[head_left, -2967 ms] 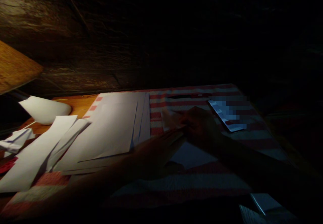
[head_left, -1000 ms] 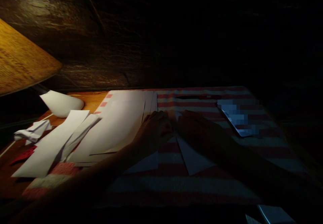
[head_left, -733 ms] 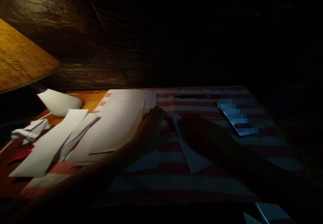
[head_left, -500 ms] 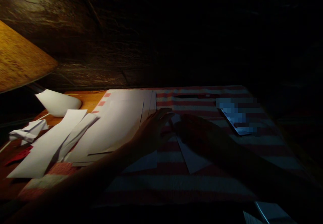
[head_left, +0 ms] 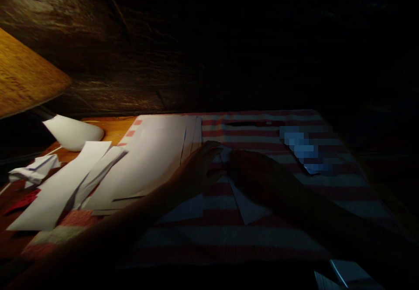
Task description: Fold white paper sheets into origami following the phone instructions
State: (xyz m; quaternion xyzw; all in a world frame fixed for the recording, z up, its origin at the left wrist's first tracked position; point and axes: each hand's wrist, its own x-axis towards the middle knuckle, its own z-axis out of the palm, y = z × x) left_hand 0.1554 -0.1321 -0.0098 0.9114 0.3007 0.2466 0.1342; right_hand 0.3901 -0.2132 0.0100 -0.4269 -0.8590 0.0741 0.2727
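Note:
The scene is very dark. My left hand [head_left: 199,168] lies on a folded white paper [head_left: 248,205] in the middle of a red-and-white striped cloth [head_left: 229,237], its fingers stretched toward the paper's upper tip. My right hand [head_left: 252,172] presses on the same paper from the right, fingers close together at the tip. The paper's two lower flaps stick out below the hands. The hands meet at the top fold, and what the fingertips do there is hidden in shadow.
A stack of white sheets [head_left: 153,163] lies left of the hands, with long paper strips [head_left: 62,185] and a crumpled scrap [head_left: 32,172] further left. A lamp shade [head_left: 22,80] and its white base [head_left: 70,133] stand far left. A blurred flat object [head_left: 306,150] lies right.
The view shifted slightly. Both hands stayed on the folded paper, with the left fingers sliding a little along its top edge.

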